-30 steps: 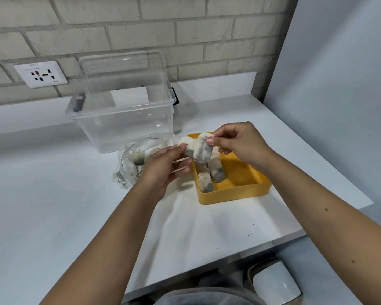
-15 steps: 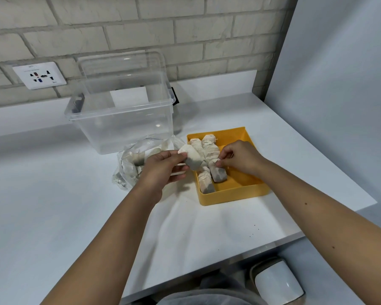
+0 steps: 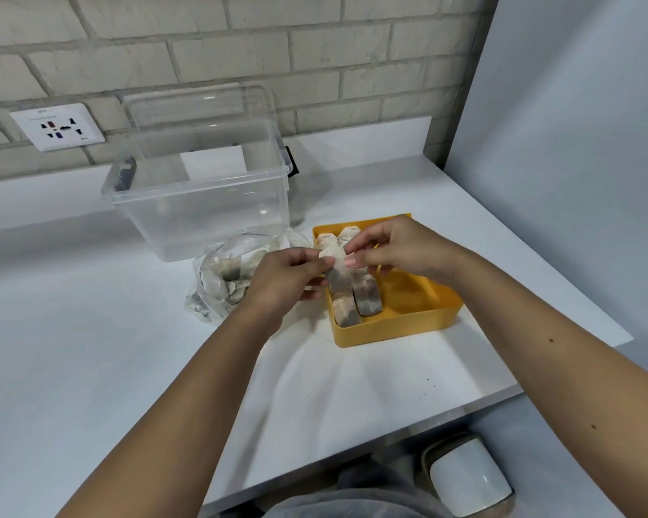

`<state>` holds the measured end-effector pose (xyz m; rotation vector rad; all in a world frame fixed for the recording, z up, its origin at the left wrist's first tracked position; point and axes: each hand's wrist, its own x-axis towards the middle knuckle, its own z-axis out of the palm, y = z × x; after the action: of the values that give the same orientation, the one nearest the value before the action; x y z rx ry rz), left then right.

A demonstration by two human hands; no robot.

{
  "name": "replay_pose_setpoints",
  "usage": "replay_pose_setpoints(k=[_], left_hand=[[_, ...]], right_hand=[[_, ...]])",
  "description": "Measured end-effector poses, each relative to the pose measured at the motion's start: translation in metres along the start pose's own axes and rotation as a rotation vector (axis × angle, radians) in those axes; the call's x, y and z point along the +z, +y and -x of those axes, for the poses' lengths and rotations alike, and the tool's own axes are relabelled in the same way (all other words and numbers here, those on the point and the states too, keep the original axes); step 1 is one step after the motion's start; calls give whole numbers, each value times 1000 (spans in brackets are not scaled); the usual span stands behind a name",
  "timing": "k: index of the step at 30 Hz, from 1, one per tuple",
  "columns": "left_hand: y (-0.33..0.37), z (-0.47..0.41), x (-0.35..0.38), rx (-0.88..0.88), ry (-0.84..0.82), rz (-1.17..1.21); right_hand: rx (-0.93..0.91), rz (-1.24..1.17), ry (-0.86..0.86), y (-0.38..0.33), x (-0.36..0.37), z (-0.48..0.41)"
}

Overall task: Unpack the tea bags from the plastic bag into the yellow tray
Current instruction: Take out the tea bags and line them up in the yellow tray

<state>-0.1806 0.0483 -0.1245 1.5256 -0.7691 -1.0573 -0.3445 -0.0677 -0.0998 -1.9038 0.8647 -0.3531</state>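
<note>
A yellow tray (image 3: 408, 325) sits on the white counter, with several tea bags (image 3: 367, 299) lying along its left side. Above the tray's left edge, my left hand (image 3: 283, 280) and my right hand (image 3: 397, 248) both pinch one tea bag (image 3: 336, 269) by its top corners. It hangs between them, its dark lower half pointing down. Left of the tray lies a crumpled clear plastic bag (image 3: 223, 282) with more tea bags inside, partly hidden by my left hand.
An open clear plastic box (image 3: 203, 203) stands behind the plastic bag, its lid leaning against the brick wall. A wall socket (image 3: 57, 130) is at the left. A grey wall rises on the right. A white bin (image 3: 468, 476) stands below the counter's front edge.
My right hand left the tea bags in the tray, rose and took hold of the tea bag in my left hand. Both hands now hold it over the tray's left edge.
</note>
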Motion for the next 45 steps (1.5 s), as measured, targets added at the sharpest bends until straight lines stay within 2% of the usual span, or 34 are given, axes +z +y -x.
replay_pose_setpoints(k=[6,8,12,17,26,32,38,42,45], left_hand=[[8,-1,12,46,-4,-30],[2,1,6,39,17,-25],[-7,3,-11,7,73,-1],[-11,4,-20,-8,107,-4],[-10,4,-16,-19,98,-2],[-9,5,-17,-20,88,-15],[-2,10,-27,-17,112,-18],[16,13,-60,53,209,-36],[26,13,-95,129,306,-98]], right_hand=[[36,109,62,1,-5,5],[105,125,71,17,-8,7],[291,114,-34,48,3,11],[345,89,-14,58,15,3],[296,47,96,58,21,-9],[308,59,79,56,21,-10],[294,181,127,50,20,-10],[170,378,250,30,19,-14],[20,354,302,4,25,-17]])
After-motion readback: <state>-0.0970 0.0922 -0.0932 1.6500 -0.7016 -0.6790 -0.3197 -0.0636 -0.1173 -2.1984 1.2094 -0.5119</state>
